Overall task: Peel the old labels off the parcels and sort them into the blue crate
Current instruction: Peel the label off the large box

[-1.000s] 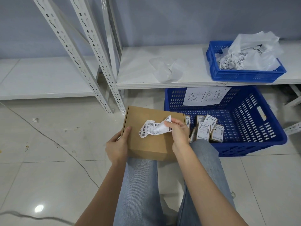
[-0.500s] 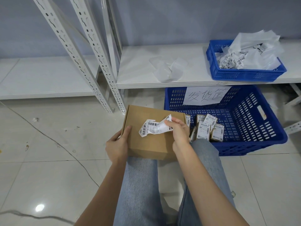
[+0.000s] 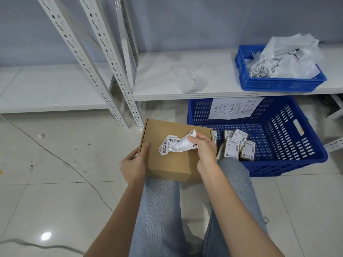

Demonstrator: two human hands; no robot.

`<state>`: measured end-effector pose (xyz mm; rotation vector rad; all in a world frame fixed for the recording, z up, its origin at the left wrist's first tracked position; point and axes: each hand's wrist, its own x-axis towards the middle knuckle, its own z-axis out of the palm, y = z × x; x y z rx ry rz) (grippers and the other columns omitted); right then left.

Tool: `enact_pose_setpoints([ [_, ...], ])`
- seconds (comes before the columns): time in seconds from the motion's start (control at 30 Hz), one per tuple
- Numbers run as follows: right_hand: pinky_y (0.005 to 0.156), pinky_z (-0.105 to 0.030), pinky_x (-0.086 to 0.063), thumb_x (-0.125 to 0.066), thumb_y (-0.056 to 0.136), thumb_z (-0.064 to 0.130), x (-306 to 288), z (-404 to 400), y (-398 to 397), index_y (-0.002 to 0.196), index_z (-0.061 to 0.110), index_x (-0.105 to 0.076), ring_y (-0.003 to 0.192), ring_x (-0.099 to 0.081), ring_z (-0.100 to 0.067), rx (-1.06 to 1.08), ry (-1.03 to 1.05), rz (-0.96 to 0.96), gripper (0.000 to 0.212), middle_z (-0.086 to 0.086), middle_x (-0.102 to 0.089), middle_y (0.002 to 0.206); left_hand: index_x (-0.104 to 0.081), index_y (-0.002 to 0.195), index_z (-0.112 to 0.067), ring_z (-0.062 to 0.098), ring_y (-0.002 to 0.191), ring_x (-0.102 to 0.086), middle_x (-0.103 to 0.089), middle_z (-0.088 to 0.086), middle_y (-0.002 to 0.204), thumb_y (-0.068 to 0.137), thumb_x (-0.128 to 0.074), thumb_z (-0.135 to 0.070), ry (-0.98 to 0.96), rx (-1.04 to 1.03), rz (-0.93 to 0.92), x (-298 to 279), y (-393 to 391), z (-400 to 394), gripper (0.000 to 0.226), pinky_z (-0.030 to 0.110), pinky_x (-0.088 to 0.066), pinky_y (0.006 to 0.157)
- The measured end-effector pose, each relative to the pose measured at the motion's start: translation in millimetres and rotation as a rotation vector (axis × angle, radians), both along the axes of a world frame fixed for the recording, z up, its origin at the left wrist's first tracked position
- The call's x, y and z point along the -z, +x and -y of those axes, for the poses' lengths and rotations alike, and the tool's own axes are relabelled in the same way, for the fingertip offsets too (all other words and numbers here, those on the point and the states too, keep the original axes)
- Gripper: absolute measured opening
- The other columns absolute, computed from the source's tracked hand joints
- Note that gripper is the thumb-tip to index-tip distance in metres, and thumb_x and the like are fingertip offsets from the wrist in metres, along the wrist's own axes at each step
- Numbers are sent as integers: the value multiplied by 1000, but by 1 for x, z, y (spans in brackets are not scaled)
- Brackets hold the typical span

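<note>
I see one brown box (image 3: 172, 164) lying on my knees, in the middle of the view. My left hand (image 3: 134, 165) holds the box at its 9 o'clock edge, with the fingers curled round that side and the thumb on top. My right hand (image 3: 203, 147) is at the 3 o'clock side of the box top. Its fingertips (image 3: 192, 140) pinch one crumpled white label (image 3: 174, 144) tight.

The label is the thing that matters. It stretches from my right fingers toward 9 o'clock, so its long way runs left to right across the box. The left end looks curled up off the cardboard. I cannot tell if some of it is still stuck underneath. My right hand is the nearer one, since it already has the label. I think the next pull should go up and toward 3 o'clock, away from the left hand, while the left hand keeps the box from sliding.

The big blue crate (image 3: 289, 164) sits on the floor at 3 o'clock from the box, just beside my right knee. It has one paper sign (image 3: 233, 108) on its back wall. Inside I count about six small boxes (image 3: 235, 147) with labels on them; some hide behind others. One smaller blue basket (image 3: 278, 83) stands on the white shelf (image 3: 157, 78) at 1 o'clock, full of crumpled paper scraps (image 3: 285, 60). I guess the peeled label belongs there.
</note>
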<state>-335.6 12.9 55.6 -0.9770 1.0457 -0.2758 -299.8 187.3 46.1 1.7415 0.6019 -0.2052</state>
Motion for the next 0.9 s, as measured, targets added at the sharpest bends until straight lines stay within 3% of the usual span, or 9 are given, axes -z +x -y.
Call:
enact_pose_setpoints([
  [0.07, 105, -34, -36, -78, 73, 10, -5, -3, -3, 85, 25, -69, 118, -50, -21, -25, 7, -12, 21, 7, -67, 87, -77, 109, -25, 13, 103, -66, -74, -7, 105, 69, -80, -57, 1, 2, 1, 2, 1, -1, 50, 37, -51, 99],
  [0.17, 79, -21, -40, -70, 83, 7, -22, 6, -5, 113, 9, -66, 96, -56, -12, -16, 77, 67, 31, 0, -65, 102, -78, 100, -24, 14, 100, -65, -73, -10, 96, 71, -80, -54, -23, -29, -31, 4, 3, -4, 42, 34, -50, 97],
  [0.27, 71, -18, -39, -62, 90, 12, -47, 42, 2, 124, 7, -59, 85, -58, -6, 11, 153, 267, 34, 1, -65, 102, -74, 82, -19, 20, 97, -62, -66, -8, 81, 74, -81, -47, -115, -143, -106, 6, 2, -10, 30, 35, -50, 95],
  [0.33, 67, -18, -38, -64, 89, 13, -60, 59, 8, 126, 10, -58, 83, -56, -5, 23, 73, 264, 37, 1, -65, 103, -68, 77, -17, 21, 93, -61, -63, -6, 80, 76, -81, -43, -169, -203, -132, 7, -2, -12, 29, 37, -51, 94],
  [0.5, 79, -19, -43, -69, 87, 11, -61, 33, 21, 108, 18, -54, 84, -57, -10, -26, -29, 241, 27, -2, -61, 102, -77, 91, -16, 18, 93, -61, -70, -1, 90, 72, -82, -46, -148, -155, -107, 7, 1, -10, 37, 39, -51, 98],
  [0.57, 80, -20, -44, -67, 88, 9, -58, 21, 24, 112, 17, -53, 81, -57, -9, -60, -53, 271, 30, 0, -61, 100, -77, 83, -22, 18, 92, -62, -69, -6, 84, 72, -82, -47, -131, -132, -92, 6, 3, -9, 27, 36, -51, 96],
  [0.67, 85, -20, -43, -63, 89, 5, -56, 12, 24, 113, 19, -56, 93, -59, -9, -117, -117, 284, 28, 6, -65, 96, -73, 74, -28, 16, 92, -62, -68, -10, 81, 73, -81, -45, -129, -119, -83, 4, 2, -9, 19, 34, -51, 94],
  [0.77, 89, -22, -42, -65, 89, 12, -52, 10, 24, 105, 19, -61, 104, -62, -13, -106, -98, 264, 18, 2, -68, 103, -74, 80, -28, 16, 96, -63, -69, -11, 85, 72, -82, -47, -144, -122, -81, 6, 3, -10, 22, 34, -50, 96],
  [0.9, 86, -25, -42, -63, 91, 22, -46, 12, 25, 103, 20, -61, 103, -64, -13, -139, -45, 247, 13, -1, -69, 112, -77, 89, -23, 16, 99, -63, -70, -10, 88, 73, -81, -47, -164, -127, -76, 5, 2, -9, 29, 33, -50, 96],
])
